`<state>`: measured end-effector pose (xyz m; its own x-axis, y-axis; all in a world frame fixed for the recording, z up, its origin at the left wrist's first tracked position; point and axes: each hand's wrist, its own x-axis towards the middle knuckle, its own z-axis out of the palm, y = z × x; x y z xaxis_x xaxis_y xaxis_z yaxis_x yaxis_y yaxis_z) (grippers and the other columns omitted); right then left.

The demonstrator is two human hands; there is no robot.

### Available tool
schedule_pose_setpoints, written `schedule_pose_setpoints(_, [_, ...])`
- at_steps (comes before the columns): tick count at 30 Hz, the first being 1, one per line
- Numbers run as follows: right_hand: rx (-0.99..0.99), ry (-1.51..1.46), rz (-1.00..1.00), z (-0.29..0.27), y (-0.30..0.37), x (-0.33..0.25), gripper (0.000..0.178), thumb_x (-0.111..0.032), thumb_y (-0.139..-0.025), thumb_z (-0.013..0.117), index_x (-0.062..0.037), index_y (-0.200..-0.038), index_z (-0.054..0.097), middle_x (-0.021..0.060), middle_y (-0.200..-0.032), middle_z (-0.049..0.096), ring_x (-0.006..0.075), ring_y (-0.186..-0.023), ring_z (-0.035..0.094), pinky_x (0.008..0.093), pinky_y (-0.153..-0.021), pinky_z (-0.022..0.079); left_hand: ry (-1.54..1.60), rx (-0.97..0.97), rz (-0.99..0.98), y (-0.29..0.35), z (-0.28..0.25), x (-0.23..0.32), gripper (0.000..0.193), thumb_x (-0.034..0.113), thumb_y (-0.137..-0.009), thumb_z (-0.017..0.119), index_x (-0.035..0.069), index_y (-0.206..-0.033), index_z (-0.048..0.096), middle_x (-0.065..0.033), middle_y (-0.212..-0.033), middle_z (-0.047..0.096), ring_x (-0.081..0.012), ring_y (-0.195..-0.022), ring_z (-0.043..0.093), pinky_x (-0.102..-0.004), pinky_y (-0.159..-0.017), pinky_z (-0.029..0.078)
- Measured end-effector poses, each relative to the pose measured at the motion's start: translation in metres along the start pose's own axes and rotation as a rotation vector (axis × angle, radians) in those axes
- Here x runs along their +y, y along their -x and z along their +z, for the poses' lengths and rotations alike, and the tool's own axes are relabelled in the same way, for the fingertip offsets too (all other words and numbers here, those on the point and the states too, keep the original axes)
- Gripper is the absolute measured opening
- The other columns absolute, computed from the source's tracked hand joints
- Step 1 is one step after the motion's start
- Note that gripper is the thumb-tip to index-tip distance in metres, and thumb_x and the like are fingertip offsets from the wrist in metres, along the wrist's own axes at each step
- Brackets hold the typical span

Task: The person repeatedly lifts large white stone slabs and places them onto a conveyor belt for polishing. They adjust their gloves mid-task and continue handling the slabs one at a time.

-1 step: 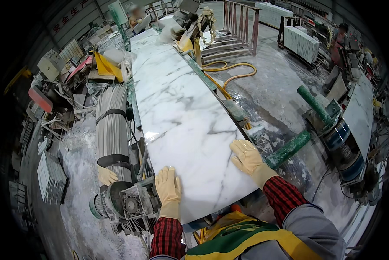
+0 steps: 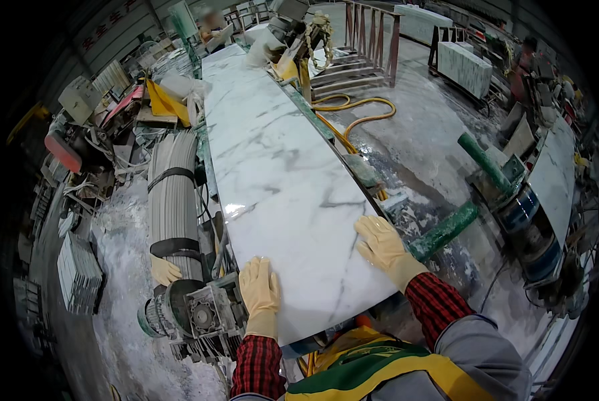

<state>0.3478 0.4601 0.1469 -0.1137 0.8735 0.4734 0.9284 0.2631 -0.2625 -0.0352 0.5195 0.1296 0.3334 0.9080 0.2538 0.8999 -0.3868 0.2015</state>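
A long, polished white marble slab point(image 2: 283, 174) with grey veins lies in front of me, running away toward the back. My left hand point(image 2: 259, 291), in a cream rubber glove, rests on the slab's near left edge with its fingers stretched out. On the near right edge lies my right hand point(image 2: 383, 246), gloved the same way, fingers flat on the top and slightly bent. Neither hand grips anything visible; the palm sides are hidden. Left of my left hand, another cream glove point(image 2: 165, 271) lies by a grey motor point(image 2: 203, 314).
A grey pleated cover point(image 2: 172, 167) with black straps runs along the left. Right of the slab are a green roller point(image 2: 444, 230), a yellow hose point(image 2: 369, 113) and a metal rack point(image 2: 373, 47). Stacked slabs point(image 2: 79, 274) stand far left. Blurred people appear at the back.
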Motion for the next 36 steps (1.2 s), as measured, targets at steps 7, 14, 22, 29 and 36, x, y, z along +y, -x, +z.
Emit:
schedule_pose_setpoints(7, [-0.039, -0.025, -0.01, -0.006, 0.003, -0.001, 0.049, -0.026, -0.093, 0.071, -0.0027, -0.135, 0.065, 0.0205, -0.141, 0.065, 0.0406, -0.134, 0.058, 0.0523, -0.118, 0.043, 0.003, 0.123, 0.092, 0.001, -0.002, -0.005, 0.047, 0.024, -0.096, 0.07, 0.009, -0.14, 0.062, -0.0205, -0.147, 0.061, -0.0418, -0.14, 0.052, -0.0548, -0.119, 0.038])
schedule_pose_setpoints(14, [0.0, -0.005, -0.014, 0.003, 0.013, 0.002, 0.048, -0.028, -0.093, 0.07, -0.0029, -0.134, 0.066, 0.02, -0.143, 0.066, 0.0403, -0.136, 0.058, 0.0529, -0.12, 0.042, -0.015, 0.128, 0.088, 0.004, -0.009, 0.003, 0.046, 0.024, -0.095, 0.072, 0.009, -0.137, 0.063, -0.0186, -0.143, 0.062, -0.0403, -0.135, 0.054, -0.0523, -0.116, 0.04])
schedule_pose_setpoints(22, [-0.034, -0.068, -0.007, -0.004, 0.01, -0.005, 0.05, -0.023, -0.091, 0.071, 0.0001, -0.134, 0.064, 0.0247, -0.139, 0.065, 0.0467, -0.131, 0.058, 0.0546, -0.117, 0.043, -0.011, 0.171, 0.088, 0.01, -0.013, 0.003, 0.041, 0.026, -0.094, 0.071, 0.009, -0.13, 0.064, -0.0183, -0.135, 0.064, -0.0396, -0.128, 0.057, -0.0521, -0.111, 0.042])
schedule_pose_setpoints(29, [-0.11, -0.057, 0.046, -0.001, 0.02, 0.004, 0.048, -0.018, -0.086, 0.071, 0.003, -0.128, 0.065, 0.0284, -0.133, 0.064, 0.0504, -0.123, 0.056, 0.0575, -0.108, 0.045, 0.071, 0.075, 0.025, 0.0, -0.031, 0.013, 0.03, 0.026, -0.094, 0.068, 0.009, -0.119, 0.065, -0.0163, -0.123, 0.066, -0.0376, -0.119, 0.062, -0.0529, -0.102, 0.047])
schedule_pose_setpoints(36, [-0.195, -0.051, 0.055, 0.011, 0.031, 0.001, 0.056, -0.019, -0.095, 0.065, 0.0118, -0.142, 0.06, 0.0343, -0.152, 0.056, 0.0526, -0.142, 0.048, 0.059, -0.124, 0.035, 0.11, 0.143, -0.023, 0.035, -0.006, 0.0, 0.045, 0.032, -0.104, 0.064, 0.01, -0.144, 0.061, -0.0168, -0.155, 0.06, -0.035, -0.145, 0.054, -0.0523, -0.124, 0.037])
